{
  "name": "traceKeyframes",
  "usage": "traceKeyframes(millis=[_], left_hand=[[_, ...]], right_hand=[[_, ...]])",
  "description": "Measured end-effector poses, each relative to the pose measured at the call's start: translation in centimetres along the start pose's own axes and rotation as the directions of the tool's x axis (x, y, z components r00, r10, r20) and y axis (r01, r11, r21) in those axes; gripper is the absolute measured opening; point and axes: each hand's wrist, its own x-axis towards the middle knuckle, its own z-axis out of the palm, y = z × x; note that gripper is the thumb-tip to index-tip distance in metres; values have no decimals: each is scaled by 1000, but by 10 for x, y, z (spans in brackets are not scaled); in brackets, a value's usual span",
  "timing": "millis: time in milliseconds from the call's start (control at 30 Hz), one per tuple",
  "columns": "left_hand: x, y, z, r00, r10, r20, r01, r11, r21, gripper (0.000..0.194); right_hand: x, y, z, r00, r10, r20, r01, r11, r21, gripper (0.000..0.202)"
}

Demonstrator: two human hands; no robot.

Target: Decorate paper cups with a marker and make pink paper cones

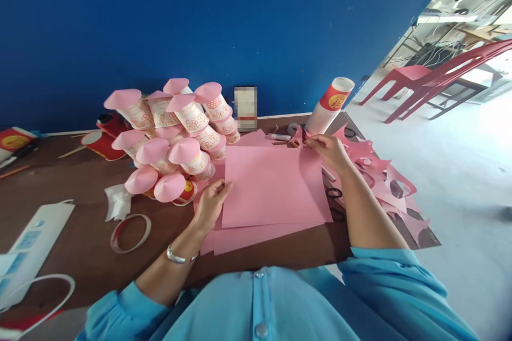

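A large sheet of pink paper [272, 186] is held slightly tilted over other pink sheets [244, 240] on the brown table. My left hand [212, 203] pinches its left edge, thumb on top and fingers curled. At the far right corner, my right hand [330, 152] has its fingers closed on the sheet's edge, close to some pink scraps. To the left stand several stacked paper cups [192, 118] with floral print, topped with pink paper cones [184, 150]. The black handles of scissors [334, 193] show just beyond the sheet's right edge.
Pink offcuts [394, 189] cover the table's right end. A tall stack of cups [331, 106] leans behind my right hand. A tape roll [130, 233], a power strip [34, 250] and red cups [102, 145] lie left. A blue wall [240, 26] closes the back.
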Motion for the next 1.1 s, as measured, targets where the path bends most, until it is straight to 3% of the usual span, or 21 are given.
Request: traceKeyframes(millis=[133, 300, 400, 567, 667, 967, 1100], left_hand=[[-6, 3, -5, 1000, 2, 31, -6, 993, 118, 42], [-15, 7, -12, 971, -43, 237, 4, 986, 165, 41], [-14, 8, -14, 966, -52, 253, -1, 978, 208, 42], [-11, 8, -16, 989, 19, 148, -80, 906, 416, 31], [-13, 10, -18, 980, 39, 197, -133, 860, 492, 23], [-9, 9, -27, 972, 29, 233, -151, 837, 527, 29], [-7, 9, -26, 979, 85, 186, -174, 822, 542, 33]], right_hand=[[0, 7, 3, 986, -9, 166, -17, 987, 159, 49], [-1, 8, 7, 963, -40, 266, 8, 993, 121, 48], [-2, 6, 10, 970, -44, 239, 41, 999, 15, 42], [-3, 1, 14, 990, -20, 136, 45, 982, -181, 27], [-5, -3, 15, 996, -9, 90, 37, 948, -315, 22], [-8, -19, 19, 991, 3, 133, 71, 834, -548, 26], [-7, -30, 17, 990, 19, 142, 75, 779, -623, 29]])
